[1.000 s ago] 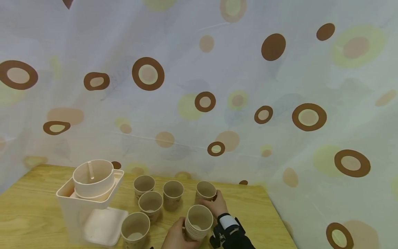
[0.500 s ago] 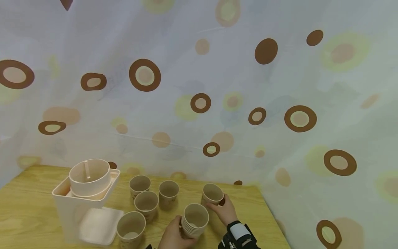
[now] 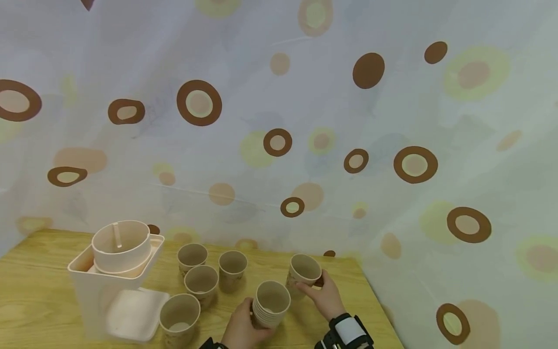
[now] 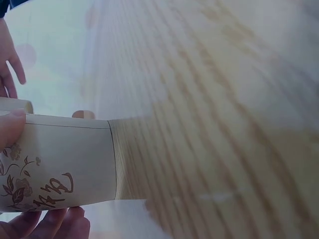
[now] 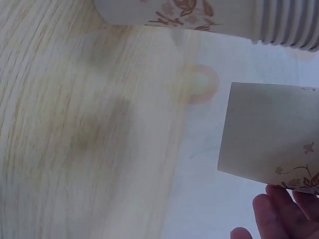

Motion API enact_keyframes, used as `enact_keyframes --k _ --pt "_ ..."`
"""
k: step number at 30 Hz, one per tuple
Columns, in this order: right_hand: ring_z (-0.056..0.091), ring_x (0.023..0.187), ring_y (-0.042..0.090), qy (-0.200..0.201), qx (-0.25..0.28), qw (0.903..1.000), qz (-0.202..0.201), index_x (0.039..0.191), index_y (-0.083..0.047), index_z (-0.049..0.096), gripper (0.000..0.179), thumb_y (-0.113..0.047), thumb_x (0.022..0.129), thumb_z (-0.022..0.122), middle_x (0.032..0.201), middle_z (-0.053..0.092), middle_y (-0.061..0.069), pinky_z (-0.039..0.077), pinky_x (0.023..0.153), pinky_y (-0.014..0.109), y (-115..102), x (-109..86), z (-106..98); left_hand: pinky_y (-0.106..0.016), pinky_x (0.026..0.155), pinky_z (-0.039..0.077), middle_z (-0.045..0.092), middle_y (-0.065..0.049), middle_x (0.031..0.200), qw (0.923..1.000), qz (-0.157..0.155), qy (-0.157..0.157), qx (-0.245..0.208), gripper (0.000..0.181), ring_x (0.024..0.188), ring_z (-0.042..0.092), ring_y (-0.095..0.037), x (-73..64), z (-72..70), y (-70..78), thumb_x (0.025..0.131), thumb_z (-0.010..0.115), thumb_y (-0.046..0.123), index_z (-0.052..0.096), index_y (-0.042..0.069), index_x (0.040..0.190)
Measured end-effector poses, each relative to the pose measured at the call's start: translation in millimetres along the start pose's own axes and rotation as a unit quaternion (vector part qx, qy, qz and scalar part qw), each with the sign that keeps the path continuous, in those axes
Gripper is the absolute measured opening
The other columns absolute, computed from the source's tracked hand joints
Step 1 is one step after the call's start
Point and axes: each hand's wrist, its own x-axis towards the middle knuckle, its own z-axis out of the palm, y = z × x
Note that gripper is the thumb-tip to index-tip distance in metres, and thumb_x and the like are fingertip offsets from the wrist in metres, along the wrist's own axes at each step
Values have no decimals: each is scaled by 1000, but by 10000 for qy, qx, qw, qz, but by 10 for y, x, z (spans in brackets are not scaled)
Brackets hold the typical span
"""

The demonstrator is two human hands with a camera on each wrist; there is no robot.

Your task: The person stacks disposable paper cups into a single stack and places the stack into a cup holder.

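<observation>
In the head view, my left hand [image 3: 243,325] grips a stack of nested paper cups [image 3: 271,310] near the table's front. The left wrist view shows the lowest cup of the stack [image 4: 75,164], printed with brown flowers and lettering, between thumb and fingers. To the right and farther back, my right hand [image 3: 328,296] holds a single paper cup [image 3: 301,276] upright by its side. In the right wrist view that cup [image 5: 269,134] has its base apart from the wood, with fingertips [image 5: 269,214] at its wall. Several upright paper cups [image 3: 202,281] stand left of the stack.
At the left stands a white open container [image 3: 93,300] with a round white bowl-like part [image 3: 122,247] in its mouth. A white square lid-like piece [image 3: 135,315] is beside it. Behind the wooden table [image 3: 357,300] hangs a patterned curtain [image 3: 261,97].
My right hand has moved to the right with the single cup, away from the stack. The left hand keeps its grip on the stack. The head view has shifted slightly.
</observation>
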Motion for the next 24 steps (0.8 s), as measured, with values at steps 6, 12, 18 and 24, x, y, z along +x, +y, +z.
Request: enact_keyframes --k 6,12,18,24 --pt "57 99 27 61 96 9998 -145 124 4 49 59 -27 80 73 109 60 17 49 81 43 -92 -46 -42 -54 87 47 57 -17 113 10000 -29 15 -4 66 104 57 -35 16 -13 7 66 85 19 49 -2 116" --pt "56 98 24 96 168 9995 -248 125 2 48 57 -25 81 72 111 60 15 46 81 40 -191 -108 -95 -49 82 49 57 -16 109 10000 69 13 -15 62 99 58 -29 13 -13 13 67 84 18 50 -3 115" --pt "55 100 24 107 210 9993 -275 127 1 47 58 -25 82 72 115 59 16 43 85 43 -291 -169 -148 -48 81 49 58 -16 108 10000 27 31 -19 62 98 58 -28 21 -1 13 67 84 17 50 -2 115" --pt "54 104 26 146 185 9994 -238 128 -1 47 59 -27 81 72 117 58 15 43 85 47 -394 -243 -192 -48 80 49 58 -17 108 10000 44 4 -38 63 98 58 -29 18 7 10 67 84 17 49 -3 115"
